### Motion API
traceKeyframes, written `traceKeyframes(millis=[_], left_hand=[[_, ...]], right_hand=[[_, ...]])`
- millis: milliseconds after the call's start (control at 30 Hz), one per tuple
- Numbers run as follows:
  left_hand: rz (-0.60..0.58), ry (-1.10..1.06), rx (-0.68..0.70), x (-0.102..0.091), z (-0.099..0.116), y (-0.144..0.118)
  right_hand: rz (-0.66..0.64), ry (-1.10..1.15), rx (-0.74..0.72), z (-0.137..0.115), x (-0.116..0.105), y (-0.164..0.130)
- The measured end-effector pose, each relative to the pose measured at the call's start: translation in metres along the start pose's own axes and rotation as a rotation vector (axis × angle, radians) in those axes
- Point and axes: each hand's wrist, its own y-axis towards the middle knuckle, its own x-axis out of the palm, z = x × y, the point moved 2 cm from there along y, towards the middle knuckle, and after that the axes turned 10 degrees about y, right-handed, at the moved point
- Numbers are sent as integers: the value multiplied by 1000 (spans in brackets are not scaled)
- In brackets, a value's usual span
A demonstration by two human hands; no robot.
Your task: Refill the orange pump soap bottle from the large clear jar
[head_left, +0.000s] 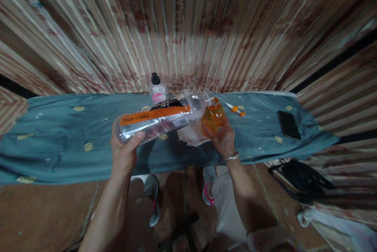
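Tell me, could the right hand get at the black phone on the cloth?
Probably not right now: the right hand is wrapped around the orange bottle. The phone lies uncovered farther right, nothing between.

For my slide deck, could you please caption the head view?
Left hand tips a clear bottle onto an orange bottle held by the right hand.

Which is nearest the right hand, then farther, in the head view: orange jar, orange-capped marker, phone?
1. Orange jar: held in the right hand.
2. Orange-capped marker: on the cloth just behind, slightly right.
3. Phone: far right on the cloth.
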Motion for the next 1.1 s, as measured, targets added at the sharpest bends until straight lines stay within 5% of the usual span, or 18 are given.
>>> traceKeyframes(millis=[1100], left_hand=[[-4,-24,-36,14,-7,-3]], right_hand=[[60,32,-94,22,17,9]])
